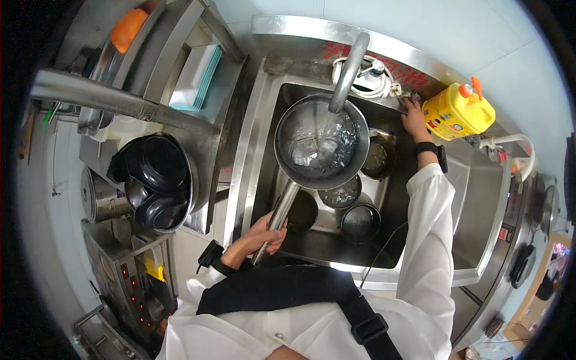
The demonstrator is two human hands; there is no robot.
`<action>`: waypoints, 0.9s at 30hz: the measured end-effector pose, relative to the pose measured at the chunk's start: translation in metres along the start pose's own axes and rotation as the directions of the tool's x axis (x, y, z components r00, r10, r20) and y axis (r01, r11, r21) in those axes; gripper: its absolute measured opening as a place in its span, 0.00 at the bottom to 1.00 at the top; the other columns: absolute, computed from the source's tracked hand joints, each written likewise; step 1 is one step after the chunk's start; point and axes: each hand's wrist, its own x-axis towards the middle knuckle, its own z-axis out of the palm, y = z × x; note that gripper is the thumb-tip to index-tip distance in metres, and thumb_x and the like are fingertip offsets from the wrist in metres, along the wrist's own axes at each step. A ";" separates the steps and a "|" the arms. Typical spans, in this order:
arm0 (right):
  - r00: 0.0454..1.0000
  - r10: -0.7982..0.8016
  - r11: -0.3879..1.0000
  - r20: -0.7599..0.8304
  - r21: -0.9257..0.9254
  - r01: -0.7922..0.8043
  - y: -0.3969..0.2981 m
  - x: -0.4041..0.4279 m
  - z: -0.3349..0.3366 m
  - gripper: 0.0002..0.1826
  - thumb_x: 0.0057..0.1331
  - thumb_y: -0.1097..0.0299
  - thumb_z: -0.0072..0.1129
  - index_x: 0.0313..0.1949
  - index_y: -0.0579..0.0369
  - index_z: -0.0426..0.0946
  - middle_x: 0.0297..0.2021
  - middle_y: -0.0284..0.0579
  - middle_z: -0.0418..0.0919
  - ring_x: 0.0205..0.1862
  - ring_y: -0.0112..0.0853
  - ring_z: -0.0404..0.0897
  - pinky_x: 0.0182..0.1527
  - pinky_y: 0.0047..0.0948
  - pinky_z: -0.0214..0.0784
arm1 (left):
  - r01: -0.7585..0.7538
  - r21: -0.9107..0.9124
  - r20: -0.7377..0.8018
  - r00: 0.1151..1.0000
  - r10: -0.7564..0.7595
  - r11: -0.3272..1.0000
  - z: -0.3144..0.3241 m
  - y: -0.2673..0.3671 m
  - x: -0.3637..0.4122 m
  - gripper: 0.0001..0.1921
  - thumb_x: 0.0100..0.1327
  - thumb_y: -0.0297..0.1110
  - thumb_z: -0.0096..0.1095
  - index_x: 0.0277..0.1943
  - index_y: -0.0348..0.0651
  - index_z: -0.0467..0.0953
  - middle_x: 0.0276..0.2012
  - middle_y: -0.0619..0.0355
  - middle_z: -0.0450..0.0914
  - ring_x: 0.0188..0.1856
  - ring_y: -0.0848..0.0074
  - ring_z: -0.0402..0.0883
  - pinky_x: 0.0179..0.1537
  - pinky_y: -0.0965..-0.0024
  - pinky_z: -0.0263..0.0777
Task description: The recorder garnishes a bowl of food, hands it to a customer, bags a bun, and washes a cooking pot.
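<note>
My left hand (265, 236) grips the long tubular handle of a round metal pan (288, 166), which is over the left sink basin (387, 252). Under the curved spout of a metal faucet (348, 74), water swirls inside the pan. Beneath and beside it, several dark round bowls (361, 222) sit in the basin, some with water in them. My right hand (413, 118) reaches to the sink's back ledge, at a small greyish fitting (411, 95) by the faucet; its fingertips are partly hidden. Close to its right is a yellow detergent jug (459, 112) with an orange cap.
A coiled white cable (373, 87) lies behind the faucet. A second basin (477, 202) adjoins on the right, with a white curved tap (517, 139). Left stands a metal shelf (148, 105) with stacked white dishes (195, 78) and a metal bowl (194, 189) of black bowls (162, 162).
</note>
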 end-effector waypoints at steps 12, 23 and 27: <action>0.991 -0.067 0.658 0.117 0.752 -0.044 -0.169 -0.036 -0.086 0.24 0.66 0.51 0.40 0.35 0.65 0.70 0.30 0.57 0.76 0.30 0.47 0.72 0.38 0.36 0.64 | -0.086 0.161 -0.217 0.969 0.120 0.983 0.013 0.004 0.012 0.13 0.53 0.19 0.49 0.41 0.39 0.58 0.18 0.60 0.65 0.12 0.80 0.66 0.13 0.77 0.59; 0.973 0.225 0.497 -0.047 0.865 -0.073 -0.201 -0.065 -0.013 0.15 0.59 0.61 0.55 0.37 0.63 0.72 0.21 0.44 0.74 0.23 0.30 0.73 0.30 0.30 0.66 | -0.074 0.360 -0.333 0.921 0.202 0.930 0.008 0.006 0.011 0.13 0.54 0.19 0.49 0.41 0.39 0.59 0.19 0.61 0.65 0.13 0.80 0.67 0.13 0.77 0.59; 0.779 -0.143 0.285 0.611 0.779 -0.559 -0.186 -0.083 -0.015 0.17 0.51 0.63 0.63 0.35 0.63 0.73 0.25 0.49 0.77 0.25 0.37 0.76 0.32 0.33 0.68 | -0.056 0.429 -0.397 0.885 0.244 0.902 0.004 0.003 0.009 0.12 0.54 0.19 0.50 0.41 0.38 0.59 0.19 0.61 0.65 0.13 0.81 0.67 0.13 0.77 0.59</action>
